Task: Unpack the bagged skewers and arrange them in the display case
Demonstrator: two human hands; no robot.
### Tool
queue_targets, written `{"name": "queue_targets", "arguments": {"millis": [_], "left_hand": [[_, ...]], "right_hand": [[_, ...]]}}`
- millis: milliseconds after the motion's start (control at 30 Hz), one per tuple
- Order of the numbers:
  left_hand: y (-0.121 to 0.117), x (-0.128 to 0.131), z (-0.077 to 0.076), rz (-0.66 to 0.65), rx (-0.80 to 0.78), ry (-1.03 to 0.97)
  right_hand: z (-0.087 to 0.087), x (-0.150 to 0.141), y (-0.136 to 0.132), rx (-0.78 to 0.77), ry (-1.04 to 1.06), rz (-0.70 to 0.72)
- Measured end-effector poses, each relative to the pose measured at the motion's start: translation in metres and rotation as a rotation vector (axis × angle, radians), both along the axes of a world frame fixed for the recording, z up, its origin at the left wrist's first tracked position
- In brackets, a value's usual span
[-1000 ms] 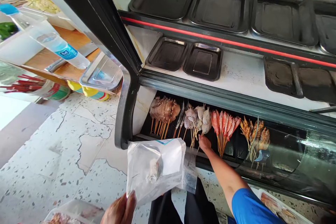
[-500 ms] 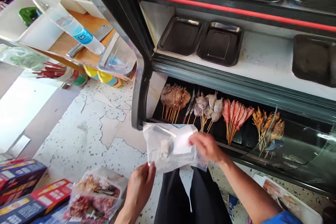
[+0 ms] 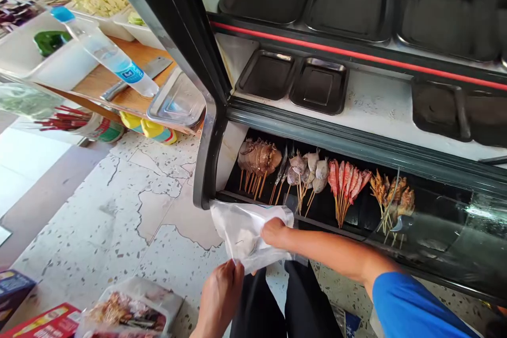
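Note:
Over my lap is a clear plastic bag with a pale, whitish lump inside and a white patch near its upper right. My left hand pinches the bag's lower edge between thumb and fingers. My right hand is closed at the bag's right side, beside the white patch; its fingertips are partly hidden. Just beyond the bag, the display case holds skewered squid, small grey fish skewers, red shrimp-like skewers and brown meat skewers.
Black trays line the case shelves above. The case's dark side frame stands close left. A side table carries a water bottle, a cleaver and a lidded metal tray. Bagged food and boxes sit lower left.
My right hand has moved left across the bag, its forearm now more level. The bag's right side is more bunched. The view has shifted, showing more of the upper shelf.

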State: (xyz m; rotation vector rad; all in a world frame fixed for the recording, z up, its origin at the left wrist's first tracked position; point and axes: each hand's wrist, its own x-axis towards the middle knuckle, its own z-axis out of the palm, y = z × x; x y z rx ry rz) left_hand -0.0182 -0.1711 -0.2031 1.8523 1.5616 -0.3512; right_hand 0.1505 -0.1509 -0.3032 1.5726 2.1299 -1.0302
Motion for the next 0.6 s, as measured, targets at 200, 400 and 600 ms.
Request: {"name": "queue_targets", "arguments": {"millis": [200,400,600], "left_hand": [[0.001,-0.008,-0.009,0.037,0.059,-0.068],[-0.001,-0.024,-0.012,0.072,0.026,-0.118],[0.011,-0.053,-0.013,0.152,-0.008,-0.034]], "right_hand": [[0.084,0.075,-0.068,0.112,0.082,-0.236],[0.091,0.188,-0.140,0.076,0.378,-0.894],[-0.003,0.180,-0.120,-0.106,0.665,-1.079]]}}
